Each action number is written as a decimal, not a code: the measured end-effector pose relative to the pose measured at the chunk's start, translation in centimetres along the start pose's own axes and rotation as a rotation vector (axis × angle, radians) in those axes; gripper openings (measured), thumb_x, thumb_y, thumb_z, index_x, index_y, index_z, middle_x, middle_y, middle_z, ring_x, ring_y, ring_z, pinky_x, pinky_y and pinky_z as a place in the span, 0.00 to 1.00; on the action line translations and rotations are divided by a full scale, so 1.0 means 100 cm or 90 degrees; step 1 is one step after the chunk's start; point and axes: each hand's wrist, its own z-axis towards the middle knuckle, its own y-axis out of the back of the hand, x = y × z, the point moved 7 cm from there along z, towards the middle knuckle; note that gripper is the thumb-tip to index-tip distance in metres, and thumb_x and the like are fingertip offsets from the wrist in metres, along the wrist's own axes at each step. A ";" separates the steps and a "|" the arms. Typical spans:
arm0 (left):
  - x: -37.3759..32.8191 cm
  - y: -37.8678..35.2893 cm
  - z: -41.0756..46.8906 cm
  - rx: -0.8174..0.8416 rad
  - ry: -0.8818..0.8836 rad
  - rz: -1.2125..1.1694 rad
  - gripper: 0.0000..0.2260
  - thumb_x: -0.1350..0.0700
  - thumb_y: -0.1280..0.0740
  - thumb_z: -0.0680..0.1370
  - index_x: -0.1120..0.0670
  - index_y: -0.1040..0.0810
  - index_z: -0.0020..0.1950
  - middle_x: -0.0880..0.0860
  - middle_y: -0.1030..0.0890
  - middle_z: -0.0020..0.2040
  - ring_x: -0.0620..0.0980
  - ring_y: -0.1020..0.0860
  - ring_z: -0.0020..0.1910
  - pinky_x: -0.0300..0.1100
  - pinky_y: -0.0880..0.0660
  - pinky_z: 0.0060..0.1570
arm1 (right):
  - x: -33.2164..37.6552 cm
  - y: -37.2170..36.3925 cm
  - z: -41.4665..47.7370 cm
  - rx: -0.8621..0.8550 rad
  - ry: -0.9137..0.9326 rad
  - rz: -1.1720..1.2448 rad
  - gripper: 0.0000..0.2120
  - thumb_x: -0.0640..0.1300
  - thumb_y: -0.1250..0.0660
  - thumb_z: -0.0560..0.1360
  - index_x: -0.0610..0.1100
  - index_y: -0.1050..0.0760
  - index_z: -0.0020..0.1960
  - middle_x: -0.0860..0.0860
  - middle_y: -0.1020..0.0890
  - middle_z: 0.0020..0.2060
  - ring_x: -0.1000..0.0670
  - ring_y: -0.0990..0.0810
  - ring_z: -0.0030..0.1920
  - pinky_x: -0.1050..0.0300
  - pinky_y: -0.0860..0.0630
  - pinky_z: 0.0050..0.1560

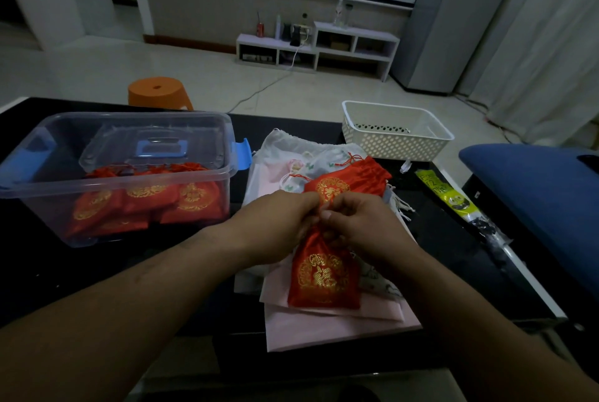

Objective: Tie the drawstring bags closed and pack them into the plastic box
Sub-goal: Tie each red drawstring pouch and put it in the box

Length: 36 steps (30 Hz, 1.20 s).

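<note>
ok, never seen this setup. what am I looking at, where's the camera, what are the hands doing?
No machine here: a person works with bare hands. The single picture comes from a wide-angle camera worn on the head, looking forward and down, so the arms enter from the bottom. The left hand and right hand both pinch the neck of a red drawstring bag over a pile of pale bags on the black table. To the left stands the clear plastic box, with more red bags and its lid inside. A second loose red bag lies behind the hands, a white basket further right.
</note>
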 end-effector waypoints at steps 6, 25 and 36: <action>0.006 -0.012 0.001 0.083 0.131 -0.295 0.13 0.51 0.40 0.87 0.59 0.23 0.51 0.54 0.20 0.41 0.51 0.22 0.39 0.43 0.25 0.38 | 0.006 0.000 -0.004 -0.005 0.013 -0.010 0.05 0.35 0.29 0.79 0.43 0.18 0.45 0.47 0.16 0.31 0.54 0.19 0.30 0.61 0.25 0.31; 0.010 -0.004 -0.003 0.007 0.092 -0.291 0.06 0.55 0.29 0.80 0.56 0.17 0.47 0.55 0.16 0.42 0.53 0.17 0.43 0.54 0.19 0.48 | 0.012 0.001 -0.008 0.034 0.029 -0.033 0.04 0.34 0.30 0.79 0.41 0.19 0.48 0.44 0.16 0.35 0.51 0.17 0.33 0.63 0.24 0.33; 0.019 -0.010 -0.001 -0.056 0.022 -0.268 0.04 0.53 0.27 0.80 0.52 0.19 0.49 0.50 0.16 0.45 0.49 0.17 0.45 0.52 0.20 0.47 | 0.016 0.002 -0.012 0.056 0.030 -0.007 0.03 0.32 0.32 0.79 0.35 0.22 0.52 0.33 0.16 0.42 0.47 0.17 0.36 0.58 0.20 0.37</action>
